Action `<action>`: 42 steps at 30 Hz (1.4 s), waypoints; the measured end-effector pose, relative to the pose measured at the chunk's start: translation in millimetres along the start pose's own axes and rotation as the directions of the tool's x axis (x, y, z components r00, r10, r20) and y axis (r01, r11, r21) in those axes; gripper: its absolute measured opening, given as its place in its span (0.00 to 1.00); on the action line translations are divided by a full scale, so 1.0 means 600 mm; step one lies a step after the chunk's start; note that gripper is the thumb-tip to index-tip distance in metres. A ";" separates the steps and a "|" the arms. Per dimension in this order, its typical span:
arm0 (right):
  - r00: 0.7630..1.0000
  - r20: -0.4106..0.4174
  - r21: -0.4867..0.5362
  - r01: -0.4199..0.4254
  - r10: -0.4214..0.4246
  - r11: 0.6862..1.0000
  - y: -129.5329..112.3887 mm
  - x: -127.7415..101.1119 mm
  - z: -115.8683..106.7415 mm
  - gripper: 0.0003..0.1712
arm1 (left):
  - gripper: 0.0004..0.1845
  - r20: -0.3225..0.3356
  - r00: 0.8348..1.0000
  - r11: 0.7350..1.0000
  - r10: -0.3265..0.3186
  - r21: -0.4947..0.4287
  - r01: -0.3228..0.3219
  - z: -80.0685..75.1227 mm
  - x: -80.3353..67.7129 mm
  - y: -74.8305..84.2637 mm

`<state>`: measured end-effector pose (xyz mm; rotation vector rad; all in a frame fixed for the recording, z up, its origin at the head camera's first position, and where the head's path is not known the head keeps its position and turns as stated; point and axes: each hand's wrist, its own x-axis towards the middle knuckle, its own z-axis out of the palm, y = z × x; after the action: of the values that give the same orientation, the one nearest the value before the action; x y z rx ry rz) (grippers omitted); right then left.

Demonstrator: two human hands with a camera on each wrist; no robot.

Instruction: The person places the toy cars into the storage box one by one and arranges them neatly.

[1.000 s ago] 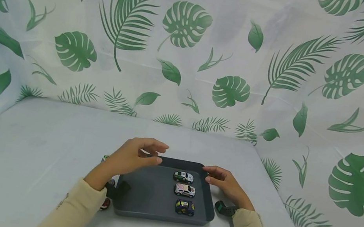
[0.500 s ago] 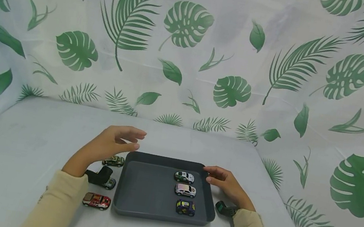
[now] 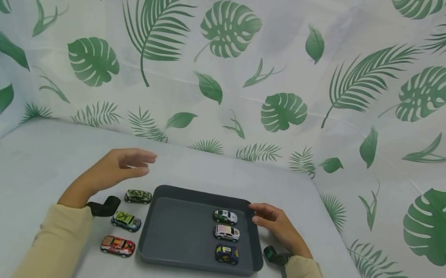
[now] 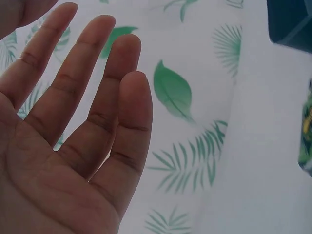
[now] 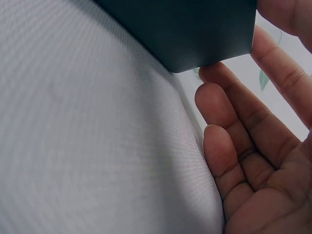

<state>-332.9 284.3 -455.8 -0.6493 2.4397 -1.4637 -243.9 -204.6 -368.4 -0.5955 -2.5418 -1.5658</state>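
Left hand (image 3: 114, 171) swung away from tray (image 3: 179, 249) since a second ago, now above camouflage car (image 3: 138, 196), fingers straight, holding nothing. Right hand (image 3: 279, 226) resting relaxed at tray's far right rim. Three cars parked inside; three left on surface (image 3: 14, 184): about halfway.

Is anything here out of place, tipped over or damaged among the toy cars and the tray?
Nothing stands out. Three toy cars stand upright in a column inside the grey tray, and three more stand upright beside it on the table. The left hand hovers open; the right hand rests at the tray's far right corner.
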 end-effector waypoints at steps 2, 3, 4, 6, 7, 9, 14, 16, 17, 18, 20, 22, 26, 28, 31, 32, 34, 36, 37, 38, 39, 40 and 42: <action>1.000 0.000 -0.002 0.002 -0.002 1.000 0.001 0.001 0.000 0.25 | 0.25 0.003 1.000 1.000 -0.024 -0.004 0.024 -0.003 -0.001 -0.012; 1.000 -0.001 -0.003 0.002 -0.002 1.000 0.002 0.001 0.000 0.25 | 0.25 0.006 0.999 0.999 -0.040 -0.008 0.040 -0.005 -0.001 -0.018; 1.000 -0.001 -0.003 0.002 -0.002 1.000 0.002 0.001 0.000 0.25 | 0.25 0.008 0.999 0.999 -0.053 -0.010 0.054 -0.005 -0.002 -0.023; 1.000 0.000 -0.003 0.003 -0.003 1.000 0.003 0.001 0.000 0.25 | 0.26 0.012 0.996 0.996 -0.083 -0.015 0.083 -0.006 -0.002 -0.034; 1.000 -0.001 -0.002 0.004 -0.004 1.000 0.003 0.001 0.000 0.25 | 0.26 0.015 0.996 0.995 -0.093 -0.020 0.094 -0.007 -0.002 -0.039; 1.000 -0.001 0.000 0.004 -0.004 1.000 0.003 0.001 0.000 0.25 | 0.27 0.020 0.993 0.993 -0.116 -0.024 0.116 -0.006 -0.003 -0.050; 1.000 0.001 0.001 0.003 -0.003 1.000 0.002 0.002 0.000 0.25 | 0.28 0.028 0.983 0.984 -0.181 -0.001 0.181 -0.004 -0.006 -0.073; 1.000 -0.001 -0.001 0.001 -0.001 1.000 0.001 0.002 0.001 0.25 | 0.28 0.032 0.977 0.977 -0.212 0.012 0.211 -0.004 -0.007 -0.080; 1.000 -0.002 -0.002 0.001 -0.001 1.000 0.001 0.002 0.001 0.25 | 0.28 0.038 0.974 0.974 -0.224 0.016 0.224 -0.004 -0.008 -0.083; 1.000 -0.003 -0.004 0.000 0.000 1.000 0.000 0.002 0.001 0.25 | 0.28 0.044 0.971 0.972 -0.236 0.019 0.235 -0.004 -0.008 -0.086; 1.000 -0.005 -0.007 0.000 0.000 1.000 0.000 0.002 0.001 0.25 | 0.28 0.060 0.965 0.966 -0.257 0.024 0.256 -0.003 -0.009 -0.092; 1.000 -0.005 -0.010 0.001 -0.001 1.000 0.000 0.002 0.001 0.25 | 0.28 0.077 0.960 0.963 -0.270 0.026 0.268 -0.001 -0.010 -0.098; 1.000 -0.004 -0.013 0.008 -0.008 1.000 0.001 0.002 0.001 0.25 | 0.30 0.099 0.954 0.959 -0.284 0.041 0.281 0.002 -0.012 -0.105; 1.000 0.000 -0.005 0.012 -0.012 1.000 0.002 0.001 0.001 0.25 | 0.30 0.105 0.952 0.958 -0.288 0.044 0.285 0.004 -0.013 -0.107; 1.000 0.008 0.008 0.022 -0.022 1.000 0.002 0.000 0.001 0.25 | 0.31 0.113 0.947 0.954 -0.300 0.055 0.295 0.005 -0.014 -0.108; 1.000 0.011 0.014 0.024 -0.024 1.000 0.001 0.000 0.001 0.25 | 0.31 0.116 0.945 0.952 -0.306 0.058 0.301 0.006 -0.014 -0.108; 1.000 0.013 0.020 0.026 -0.027 0.999 0.001 -0.001 0.001 0.25 | 0.31 0.130 0.942 0.951 -0.310 0.066 0.304 0.006 -0.013 -0.111; 1.000 0.015 0.023 0.026 -0.026 0.999 0.001 -0.001 0.001 0.25 | 0.31 0.140 0.940 0.950 -0.311 0.075 0.303 0.007 -0.013 -0.112; 1.000 0.014 0.023 0.023 -0.023 0.999 0.001 -0.001 0.001 0.25 | 0.31 0.145 0.940 0.951 -0.309 0.085 0.299 0.007 -0.013 -0.113; 1.000 0.014 0.023 0.020 -0.020 1.000 0.000 -0.001 0.001 0.25 | 0.30 0.151 0.940 0.951 -0.305 0.096 0.293 0.007 -0.013 -0.114; 1.000 0.013 0.022 0.017 -0.018 1.000 0.001 0.000 0.002 0.25 | 0.30 0.155 0.941 0.952 -0.301 0.105 0.287 0.008 -0.012 -0.115; 1.000 0.011 0.021 0.015 -0.015 1.000 0.001 0.000 0.002 0.25 | 0.30 0.154 0.942 0.952 -0.299 0.114 0.283 0.008 -0.012 -0.115; 1.000 0.009 0.018 0.011 -0.011 1.000 0.001 0.001 0.002 0.25 | 0.30 0.153 0.945 0.954 -0.290 0.130 0.271 0.009 -0.011 -0.116</action>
<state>-333.0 283.6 -456.6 -0.6654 2.4175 -1.4817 -263.2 -229.4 -431.4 -0.3818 -2.9292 -1.5012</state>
